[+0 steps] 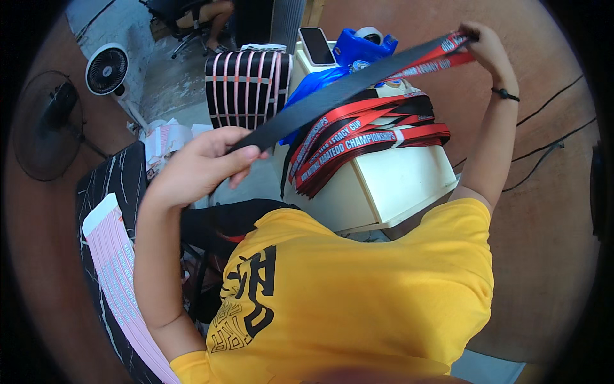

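Observation:
A long lanyard strap (336,93), black on one face and red with white print on the other, is stretched between my hands. My left hand (208,157) is closed on its near left end, thumb pressed over the black face. Farther off to the right, my raised right hand (489,50) grips the other end, where the red printed part folds back. Below the strap, a thick pile of red and black printed lanyards (358,137) lies draped over a white cabinet (409,182). A pale band goes round part of the pile.
Behind the pile are a phone (317,48), a blue tape dispenser (364,48) and a blue plastic bag (310,89). Pink strips wrap a black panel (246,93). Left stand a white fan (107,69), a dark fan (61,105) and a black table (121,169) with a pink printed sheet (115,256).

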